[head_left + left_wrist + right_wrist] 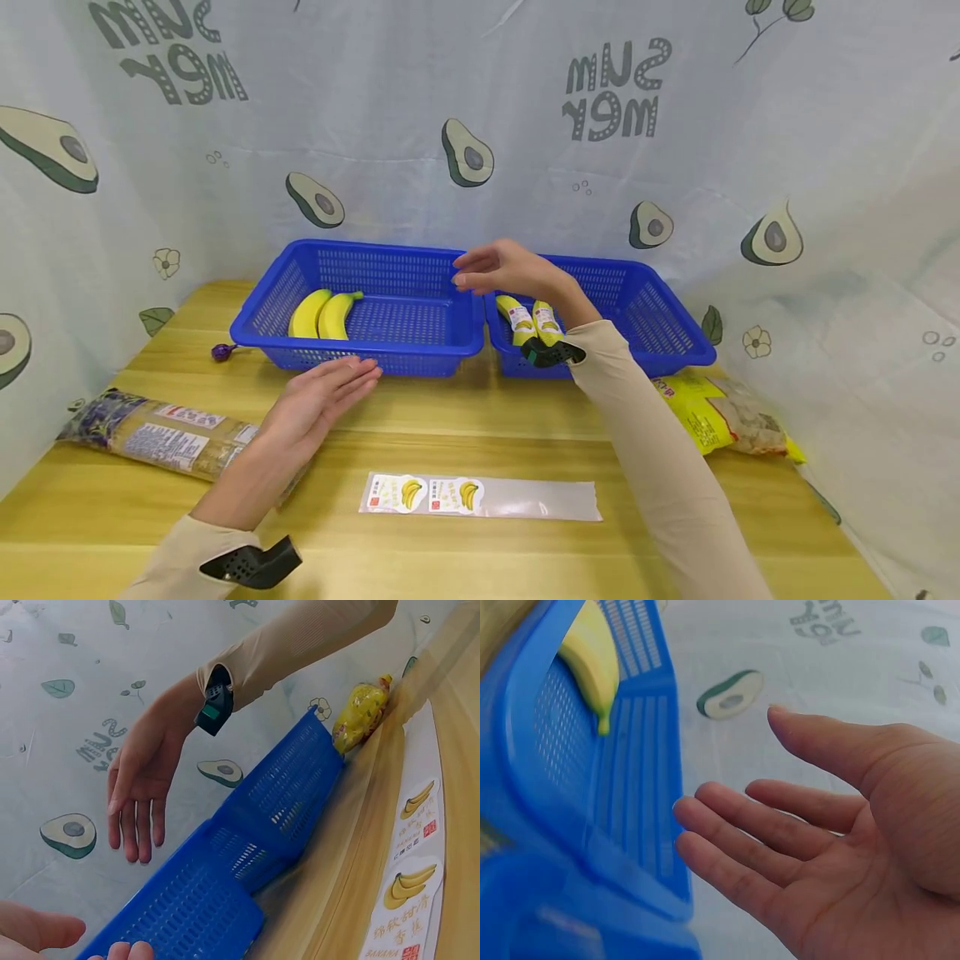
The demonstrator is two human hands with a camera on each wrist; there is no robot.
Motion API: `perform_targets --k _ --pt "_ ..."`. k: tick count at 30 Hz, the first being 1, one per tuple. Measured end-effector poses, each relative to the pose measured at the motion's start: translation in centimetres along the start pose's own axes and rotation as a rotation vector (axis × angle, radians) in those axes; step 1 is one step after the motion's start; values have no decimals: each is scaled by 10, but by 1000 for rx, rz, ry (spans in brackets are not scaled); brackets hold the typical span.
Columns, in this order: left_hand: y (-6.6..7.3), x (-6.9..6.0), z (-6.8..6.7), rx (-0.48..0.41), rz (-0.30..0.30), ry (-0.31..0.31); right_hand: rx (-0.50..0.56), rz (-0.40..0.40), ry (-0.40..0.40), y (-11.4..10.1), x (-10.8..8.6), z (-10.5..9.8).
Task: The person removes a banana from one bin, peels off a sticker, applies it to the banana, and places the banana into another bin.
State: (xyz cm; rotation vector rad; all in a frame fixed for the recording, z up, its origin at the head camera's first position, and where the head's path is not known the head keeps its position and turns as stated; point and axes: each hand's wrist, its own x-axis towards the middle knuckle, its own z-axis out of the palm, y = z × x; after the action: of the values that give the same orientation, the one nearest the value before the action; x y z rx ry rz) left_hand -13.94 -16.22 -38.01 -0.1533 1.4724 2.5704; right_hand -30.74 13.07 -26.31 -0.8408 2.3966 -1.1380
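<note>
Two bare bananas (335, 317) lie at the left end of the left blue basket (360, 343). In the right blue basket (660, 362) are two bananas with labels (517, 319), partly behind my right wrist. My right hand (501, 271) hovers above where the two baskets meet, fingers extended, holding nothing. Just in front of the left basket is my left hand (318, 404), its fingers straight and nothing in its grasp. A clear strip with two banana stickers (425, 494) lies flat on the table between my forearms. The right wrist view shows a banana (592, 656) in a basket beyond my fingers.
A long printed packet (161, 433) lies on the left side of the table (450, 417), partly behind my left arm. Near the left basket's corner is a small purple item (222, 352). A yellow bag (723, 412) sits at the right, and a patterned curtain (405, 100) hangs behind.
</note>
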Motion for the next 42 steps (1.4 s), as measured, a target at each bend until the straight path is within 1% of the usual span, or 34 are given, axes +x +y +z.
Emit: perform_targets --k 2,4,9,13,16,22,28,35,42 --pt "4 0 -6 -18 7 -7 29 -8 -21 -4 9 4" --pt "8 -1 -12 -30 13 -30 50 -9 -46 -8 18 8" --pt "17 -2 -29 5 9 -107 51 0 -101 -17 37 17" --pt "24 -2 -38 -24 -26 -105 47 15 -127 -22 50 22" --pt "29 0 -44 -97 -45 -64 58 30 -139 -23 61 26" --pt "40 2 -58 -200 -49 40 81 41 -183 -25 82 39" --pt "44 5 -69 -240 -15 105 91 54 -226 -22 98 50" --pt "47 5 -75 -297 2 175 95 80 -272 -15 115 60" --pt "49 7 -81 -302 41 287 82 105 -317 -12 132 73"
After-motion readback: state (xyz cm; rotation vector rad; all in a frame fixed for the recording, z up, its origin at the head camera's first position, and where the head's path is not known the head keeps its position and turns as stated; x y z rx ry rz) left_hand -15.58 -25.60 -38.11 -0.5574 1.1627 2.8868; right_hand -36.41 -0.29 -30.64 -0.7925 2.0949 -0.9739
